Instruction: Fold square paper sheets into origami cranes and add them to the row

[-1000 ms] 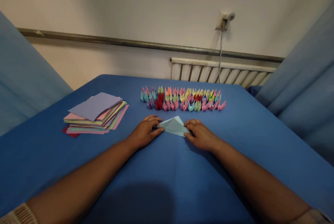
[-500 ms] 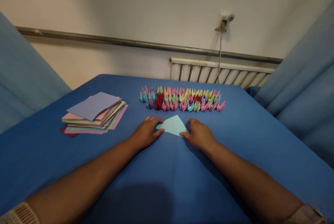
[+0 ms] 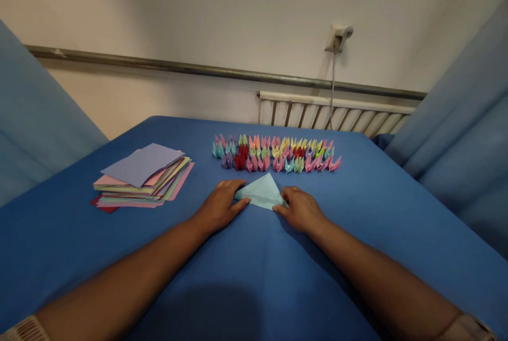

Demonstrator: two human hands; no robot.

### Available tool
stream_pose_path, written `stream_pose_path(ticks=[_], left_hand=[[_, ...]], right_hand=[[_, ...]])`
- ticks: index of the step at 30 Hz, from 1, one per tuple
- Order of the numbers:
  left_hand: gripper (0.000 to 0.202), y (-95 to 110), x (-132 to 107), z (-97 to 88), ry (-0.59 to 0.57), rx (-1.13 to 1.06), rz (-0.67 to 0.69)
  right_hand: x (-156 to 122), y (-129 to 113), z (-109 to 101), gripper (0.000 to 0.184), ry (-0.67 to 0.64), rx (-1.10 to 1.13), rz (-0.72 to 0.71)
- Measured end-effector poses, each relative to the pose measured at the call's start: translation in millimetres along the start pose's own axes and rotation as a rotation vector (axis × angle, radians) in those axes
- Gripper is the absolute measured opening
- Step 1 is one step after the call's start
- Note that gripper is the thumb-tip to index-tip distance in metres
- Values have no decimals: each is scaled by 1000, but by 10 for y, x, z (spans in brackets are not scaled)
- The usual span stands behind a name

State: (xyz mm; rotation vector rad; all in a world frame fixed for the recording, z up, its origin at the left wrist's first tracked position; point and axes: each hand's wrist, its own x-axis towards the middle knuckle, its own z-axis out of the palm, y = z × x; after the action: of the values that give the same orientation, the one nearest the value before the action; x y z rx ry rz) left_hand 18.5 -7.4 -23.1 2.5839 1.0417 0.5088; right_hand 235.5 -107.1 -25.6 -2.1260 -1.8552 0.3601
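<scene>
Blue cloth-like covering spreads over the worktop (image 3: 381,187), which stands against a pale wall (image 3: 198,12). On it, the left-hand grip (image 3: 222,203) is closed on the left corner of a pale blue paper (image 3: 261,191), and the right-hand grip (image 3: 300,208) pinches its right corner, thumb on the near edge and fingers curled behind. What those fingers do behind the paper is hidden.

The paper is roughly a low triangle, its peak pointing away from the person; judging by that simple outline, it looks only partly folded. Just beyond the paper stand rows of small folded paper figures (image 3: 264,163) in many colours, which appear complete. Left of the paper, well apart from it, lies a stack of coloured sheets (image 3: 145,169), seemingly flat and unfolded; how many sheets it holds cannot be told.

Half a second earlier the paper looked lighter and smoother; now its face is shaded and slightly creased, and the right-hand fingers are more bent at its corner. Both corners were held then too. The figures beyond the paper and the stack to its left keep their arrangement.
</scene>
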Motion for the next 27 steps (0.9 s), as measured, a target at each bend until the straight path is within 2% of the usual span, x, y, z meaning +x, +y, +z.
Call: stream_pose_path(ticks=[4, 8, 11, 15, 20, 22, 24, 27], left_hand=[[49, -28, -3, 17, 5, 39, -2], [49, -42, -5, 16, -12, 118, -4], [47, -27, -6, -4, -32, 119, -51], [43, -15, -18, -21, -61, 76, -92], [73, -49, -44, -31, -7, 40, -76], [75, -54, -50, -44, -35, 23, -86], [69, -51, -51, -54, -59, 23, -89], [58, -44, -42, -44, -51, 47, -78]], right_hand=[[-47, -32, 5, 32, 42, 31, 6], [-60, -43, -27, 39, -14, 39, 65], [-47, -36, -38, 33, -51, 36, 53], [-42, -14, -6, 13, -55, 69, -145], [-84, 6, 4, 10, -10, 146, -424], [-102, 6, -13, 9, -30, 124, -475], [-109, 7, -27, 15, -44, 84, -427], [-91, 13, -29, 28, 11, 41, -177]])
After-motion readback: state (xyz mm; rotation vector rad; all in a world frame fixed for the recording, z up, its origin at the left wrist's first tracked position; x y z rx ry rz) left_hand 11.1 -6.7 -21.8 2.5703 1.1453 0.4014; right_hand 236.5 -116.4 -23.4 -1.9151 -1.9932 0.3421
